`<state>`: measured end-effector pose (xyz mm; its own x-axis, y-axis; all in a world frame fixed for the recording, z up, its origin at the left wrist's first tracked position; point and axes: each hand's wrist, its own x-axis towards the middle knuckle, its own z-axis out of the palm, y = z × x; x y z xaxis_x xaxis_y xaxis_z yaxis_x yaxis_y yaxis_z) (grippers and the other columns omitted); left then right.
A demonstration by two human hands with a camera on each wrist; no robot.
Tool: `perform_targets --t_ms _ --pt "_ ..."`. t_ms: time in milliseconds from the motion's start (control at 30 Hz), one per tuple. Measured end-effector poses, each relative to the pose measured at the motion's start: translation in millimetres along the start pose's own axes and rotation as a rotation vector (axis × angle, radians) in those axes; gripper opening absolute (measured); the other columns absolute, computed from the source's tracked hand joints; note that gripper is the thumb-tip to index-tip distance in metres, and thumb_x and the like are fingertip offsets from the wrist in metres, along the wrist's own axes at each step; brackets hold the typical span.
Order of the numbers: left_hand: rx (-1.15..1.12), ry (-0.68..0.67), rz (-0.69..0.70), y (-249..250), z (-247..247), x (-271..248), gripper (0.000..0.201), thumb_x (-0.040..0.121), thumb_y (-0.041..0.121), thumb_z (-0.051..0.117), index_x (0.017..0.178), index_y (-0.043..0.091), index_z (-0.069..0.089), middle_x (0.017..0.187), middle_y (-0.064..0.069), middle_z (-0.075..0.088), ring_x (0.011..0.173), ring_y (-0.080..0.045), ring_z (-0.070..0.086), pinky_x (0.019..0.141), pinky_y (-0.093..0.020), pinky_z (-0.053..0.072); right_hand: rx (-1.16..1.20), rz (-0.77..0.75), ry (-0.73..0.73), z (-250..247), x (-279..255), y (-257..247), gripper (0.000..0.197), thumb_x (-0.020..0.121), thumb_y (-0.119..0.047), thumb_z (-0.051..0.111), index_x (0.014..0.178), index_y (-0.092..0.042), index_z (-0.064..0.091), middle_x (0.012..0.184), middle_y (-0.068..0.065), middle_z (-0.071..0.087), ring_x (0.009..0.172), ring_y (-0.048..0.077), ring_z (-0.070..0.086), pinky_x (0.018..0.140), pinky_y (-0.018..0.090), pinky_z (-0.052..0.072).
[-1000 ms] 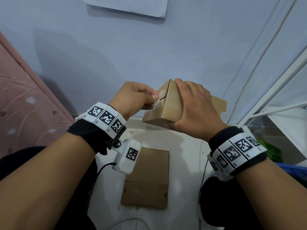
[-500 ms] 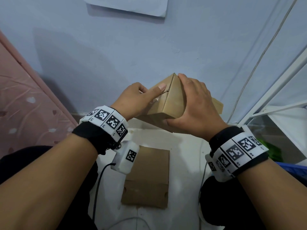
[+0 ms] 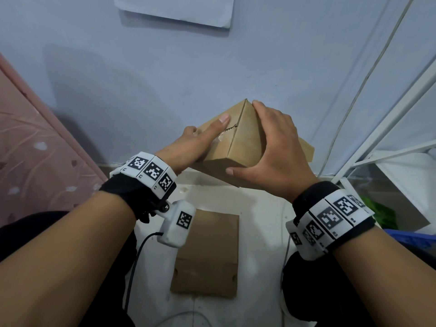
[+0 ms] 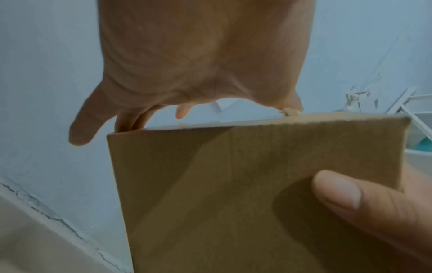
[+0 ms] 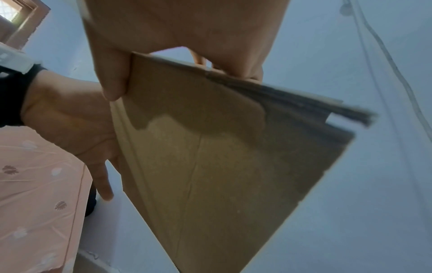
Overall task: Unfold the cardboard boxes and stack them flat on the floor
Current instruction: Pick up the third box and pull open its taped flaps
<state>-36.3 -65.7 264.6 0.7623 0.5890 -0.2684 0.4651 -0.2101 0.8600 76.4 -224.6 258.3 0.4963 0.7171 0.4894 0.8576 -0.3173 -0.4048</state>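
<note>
No readable words, brands or numbers showed anywhere. The left wristband (image 3: pixel 151 169) and right wristband (image 3: pixel 330 217) carried only black-and-white square marker codes, with tiny characters beside them, perhaps digits, too small to make out. The cardboard box (image 3: pixel 243 142) was unprinted.

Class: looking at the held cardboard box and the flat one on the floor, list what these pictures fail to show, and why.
- Held box: far end, head view, hidden behind right hand.
- Left hand fingertips: left wrist view, hidden behind the box edge.
- Flat box: near-left corner, head view, covered by wrist camera.
- Box's open end: right wrist view, blurred.
</note>
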Motion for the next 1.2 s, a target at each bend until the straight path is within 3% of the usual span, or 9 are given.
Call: perform_targets --t_ms 133,333,500,600,633,733,833,1000,1200 --pt "-0.002 0.026 -0.013 0 0 3 0.135 0.048 0.105 0.036 0.156 0.025 0.026 0.151 0.0 0.045 0.132 -0.026 0.048 0.096 -0.045 0.04 0.008 0.013 -0.005 0 0 1 0.125 0.051 -0.067 0.078 0.155 -0.017 0.029 0.146 -0.003 0.043 0.133 0.018 0.034 0.113 0.046 0.033" --pt "-0.007 0.027 -0.027 0 -1 7 0.139 0.041 0.11 0.037 0.154 0.029 0.029 0.15 0.0 0.046 0.13 -0.029 0.051 0.103 -0.047 0.044 0.023 0.028 -0.017 0 1 2 0.126 0.051 -0.066 0.08 0.155 -0.019 0.027 0.145 -0.004 0.042 0.133 0.016 0.033 0.113 0.046 0.033" --pt "-0.138 0.166 -0.04 -6 -9 14 0.105 0.066 0.093 0.054 0.149 0.029 0.039 0.149 -0.001 0.048 0.129 -0.026 0.053 0.107 -0.049 0.045 0.072 0.081 0.015 -8 1 0 0.125 0.056 -0.052 0.091 0.157 -0.023 0.024 0.14 -0.013 0.036 0.132 0.01 0.029 0.114 0.037 0.03" --pt "-0.173 0.212 -0.023 -5 -14 13 0.13 0.047 0.107 0.045 0.145 0.021 0.046 0.151 -0.006 0.05 0.134 -0.032 0.052 0.111 -0.055 0.042 0.138 0.093 0.023 -13 2 0 0.125 0.057 -0.048 0.093 0.157 -0.026 0.022 0.133 -0.019 0.031 0.131 0.007 0.029 0.111 0.031 0.029" --pt "-0.172 0.204 -0.004 -3 -14 11 0.135 0.047 0.108 0.043 0.148 0.019 0.044 0.155 -0.007 0.046 0.138 -0.033 0.05 0.114 -0.055 0.039 0.146 0.087 0.011 -13 1 0 0.125 0.057 -0.048 0.093 0.157 -0.026 0.021 0.135 -0.018 0.032 0.131 0.007 0.03 0.11 0.03 0.029" --pt "-0.145 0.173 0.063 2 -13 6 0.121 0.065 0.099 0.043 0.157 0.023 0.029 0.16 0.002 0.038 0.143 -0.021 0.041 0.111 -0.037 0.033 0.128 0.049 -0.046 -7 -1 -1 0.127 0.057 -0.051 0.093 0.157 -0.025 0.019 0.144 -0.011 0.035 0.134 0.01 0.029 0.11 0.031 0.03" --pt "-0.12 0.125 0.086 0 -13 8 0.113 0.071 0.094 0.044 0.161 0.031 0.015 0.164 0.0 0.03 0.147 -0.021 0.035 0.106 -0.036 0.028 0.092 0.033 -0.073 -6 0 3 0.128 0.057 -0.053 0.092 0.157 -0.024 0.017 0.146 -0.009 0.035 0.134 0.01 0.029 0.109 0.031 0.031" --pt "0.027 0.082 0.058 -6 -11 12 0.147 0.042 0.106 0.044 0.157 0.037 -0.019 0.167 -0.009 0.02 0.152 -0.028 0.025 0.122 -0.048 0.022 0.044 0.008 -0.112 -6 -1 9 0.13 0.055 -0.056 0.09 0.156 -0.023 0.015 0.144 -0.003 0.036 0.132 0.018 0.035 0.112 0.048 0.036" --pt "0.141 0.055 0.025 -14 -7 10 0.145 0.046 0.103 0.044 0.158 0.036 -0.017 0.168 -0.011 0.013 0.154 -0.028 0.02 0.122 -0.047 0.021 -0.058 -0.057 -0.155 -1 -5 12 0.127 0.058 -0.05 0.09 0.155 -0.015 0.017 0.146 -0.003 0.036 0.129 0.016 0.034 0.111 0.04 0.033"
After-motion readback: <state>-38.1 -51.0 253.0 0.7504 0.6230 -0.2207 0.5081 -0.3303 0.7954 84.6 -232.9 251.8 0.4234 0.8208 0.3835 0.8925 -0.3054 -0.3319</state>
